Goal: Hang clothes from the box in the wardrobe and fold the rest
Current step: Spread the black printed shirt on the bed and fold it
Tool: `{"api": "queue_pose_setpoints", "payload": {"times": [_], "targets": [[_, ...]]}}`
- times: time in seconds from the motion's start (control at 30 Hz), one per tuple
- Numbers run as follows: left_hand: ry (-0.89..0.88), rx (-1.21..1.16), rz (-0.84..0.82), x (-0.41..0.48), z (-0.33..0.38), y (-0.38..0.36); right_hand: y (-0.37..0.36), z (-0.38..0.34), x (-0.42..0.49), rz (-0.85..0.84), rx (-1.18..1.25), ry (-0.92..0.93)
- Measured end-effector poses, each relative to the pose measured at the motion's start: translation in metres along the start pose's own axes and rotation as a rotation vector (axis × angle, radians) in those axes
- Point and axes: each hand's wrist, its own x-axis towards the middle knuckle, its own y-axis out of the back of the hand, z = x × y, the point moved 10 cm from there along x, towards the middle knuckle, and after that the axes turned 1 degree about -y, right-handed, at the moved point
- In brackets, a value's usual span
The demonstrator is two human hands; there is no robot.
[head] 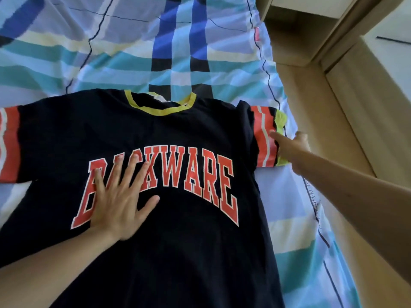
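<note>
Head view: we are folding. The shirt (pixel 178 134) lies face up on the bed (pixel 155 52), lower middle of frame. Our left hand (pixel 117 203) presses flat, fingers spread, on its lettering. Our right hand (pixel 293 145) touches the sleeve (pixel 263 138) at right centre; whether it pinches we cannot tell. Next, we judge, that sleeve must fold inward.

There is a single view, from a camera on the person's head. It looks forward and steeply down over the bed (pixel 200 41), close above the shirt (pixel 178 252), which fills the lower middle. The wide lens bends the edges and takes in the floor (pixel 311 96) at right.
</note>
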Motion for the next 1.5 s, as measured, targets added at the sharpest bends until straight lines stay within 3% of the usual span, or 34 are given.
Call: {"api": "queue_pose_setpoints", "payload": {"times": [0.17, 0.3, 0.4, 0.53, 0.63, 0.7, 0.77, 0.83, 0.97, 1.03, 1.1, 1.2, 1.27, 1.33, 1.4, 1.5], "targets": [[-0.004, 0.008, -0.008, 0.001, 0.001, 0.002, -0.009, 0.016, 0.011, -0.167, 0.140, -0.164], [-0.003, 0.006, -0.005, 0.002, 0.000, 0.006, 0.064, 0.027, 0.014, 0.078, 0.137, -0.143], [-0.005, 0.007, -0.002, 0.002, 0.001, 0.006, 0.086, 0.015, 0.010, 0.087, 0.170, -0.121], [0.000, 0.013, -0.007, 0.002, 0.001, 0.005, 0.058, -0.059, -0.017, -0.006, 0.143, 0.140], [0.016, 0.028, -0.010, 0.002, 0.000, 0.004, 0.009, -0.130, -0.065, -0.167, 0.101, 0.415], [0.019, 0.026, -0.010, 0.002, -0.001, 0.003, -0.031, -0.153, -0.097, -0.298, 0.084, 0.494], [0.021, 0.036, -0.002, 0.002, -0.001, 0.003, -0.063, -0.151, -0.112, -0.288, -0.056, 0.563], [0.022, 0.051, 0.009, 0.001, -0.001, 0.002, -0.091, -0.132, -0.119, -0.208, -0.376, 0.726], [0.025, 0.046, 0.003, 0.002, -0.001, 0.003, -0.152, -0.041, -0.121, -0.372, -0.998, 0.761], [0.033, 0.030, 0.006, 0.001, 0.003, 0.004, -0.157, -0.029, -0.126, -0.243, -1.028, 0.757], [0.040, -0.007, -0.011, 0.000, 0.006, 0.005, -0.162, -0.036, -0.153, -0.141, -0.874, 0.791], [-0.026, -0.134, -0.045, 0.001, 0.004, 0.012, -0.190, -0.016, -0.186, -0.163, -0.868, 0.797], [-0.049, -0.209, 0.019, 0.003, -0.022, 0.031, -0.197, 0.002, -0.184, -0.167, -0.917, 0.743], [0.108, -0.184, 0.221, 0.003, -0.094, 0.063, -0.201, 0.005, -0.181, -0.142, -0.917, 0.728], [0.433, -0.126, 0.336, -0.010, -0.192, 0.086, -0.205, 0.003, -0.185, -0.136, -0.917, 0.737], [1.026, -0.200, 0.196, -0.047, -0.316, 0.077, -0.205, 0.002, -0.185, -0.127, -0.928, 0.730]]}}
